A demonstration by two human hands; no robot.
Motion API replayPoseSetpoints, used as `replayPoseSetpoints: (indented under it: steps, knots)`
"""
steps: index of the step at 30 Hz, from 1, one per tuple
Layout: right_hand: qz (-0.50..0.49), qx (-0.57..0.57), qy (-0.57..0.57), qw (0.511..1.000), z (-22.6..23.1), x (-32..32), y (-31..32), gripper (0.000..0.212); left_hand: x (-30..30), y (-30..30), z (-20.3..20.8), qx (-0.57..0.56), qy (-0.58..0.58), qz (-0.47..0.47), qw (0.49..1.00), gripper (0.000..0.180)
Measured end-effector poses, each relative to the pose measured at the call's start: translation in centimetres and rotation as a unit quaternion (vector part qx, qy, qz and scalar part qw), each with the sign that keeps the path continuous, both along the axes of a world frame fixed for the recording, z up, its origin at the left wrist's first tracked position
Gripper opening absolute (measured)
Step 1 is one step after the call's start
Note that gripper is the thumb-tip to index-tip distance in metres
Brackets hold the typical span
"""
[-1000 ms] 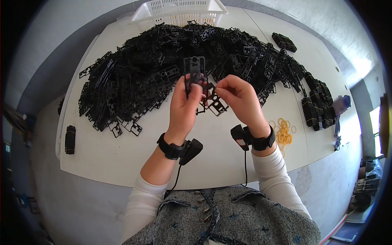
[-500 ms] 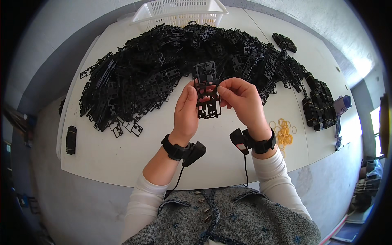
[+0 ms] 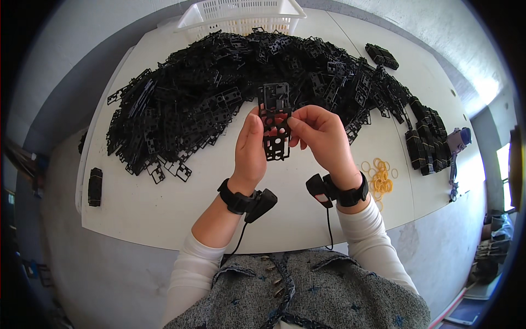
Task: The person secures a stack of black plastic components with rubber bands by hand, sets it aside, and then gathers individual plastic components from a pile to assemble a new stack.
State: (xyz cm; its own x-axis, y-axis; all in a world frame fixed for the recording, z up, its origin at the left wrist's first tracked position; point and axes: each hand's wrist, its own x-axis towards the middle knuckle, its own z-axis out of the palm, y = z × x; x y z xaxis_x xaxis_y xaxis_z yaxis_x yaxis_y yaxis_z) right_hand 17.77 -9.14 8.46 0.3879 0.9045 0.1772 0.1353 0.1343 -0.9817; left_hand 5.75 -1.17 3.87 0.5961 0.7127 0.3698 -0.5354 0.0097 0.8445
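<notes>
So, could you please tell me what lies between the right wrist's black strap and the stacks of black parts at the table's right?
In the head view, loose yellow rubber bands lie between the strap and the stacks.

White desk [image 3: 148, 211] bears a broad heap of flat black frames [image 3: 186, 104]

The heap arches across the surface, both ends curving toward the near side. Behind it sits a white slotted basket [image 3: 241, 24]. A small black bundle [image 3: 95, 187] lies near the left edge, another black stack [image 3: 382, 56] at the far right, and several black stacks [image 3: 426, 140] beside the heap's right end. Yellow rubber bands [image 3: 382, 181] lie loosely nearer the front.
</notes>
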Motion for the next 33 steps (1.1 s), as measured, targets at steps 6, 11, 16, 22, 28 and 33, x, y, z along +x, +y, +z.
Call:
replayPoseSetpoints:
  steps: [6,11,16,22,28,33]
  knots:
    - [-0.019,-0.008,-0.029,0.999,0.0,-0.1,0.1,0.009,0.2,-0.2,0.3,-0.010,-0.004,-0.001,1.000,0.041]
    - [-0.029,0.003,-0.076,0.997,-0.4,0.2,0.3,0.006,0.0,-0.1,0.5,0.012,0.043,0.019,0.999,0.036]
    - [-0.058,0.046,-0.157,0.985,-0.2,-0.1,0.2,0.010,0.0,-0.3,0.8,0.035,0.058,0.029,0.997,0.034]
    - [-0.064,0.144,-0.195,0.968,-0.3,0.2,0.4,0.027,0.1,-0.9,1.2,0.053,0.040,0.016,0.998,0.028]
    - [-0.088,0.165,-0.201,0.962,-0.2,0.3,0.3,0.038,0.2,-1.3,1.5,0.058,0.028,-0.035,0.997,0.028]
    - [-0.106,0.144,-0.238,0.954,0.2,0.0,0.1,0.038,0.0,-1.5,1.7,0.059,0.042,-0.047,0.996,0.026]
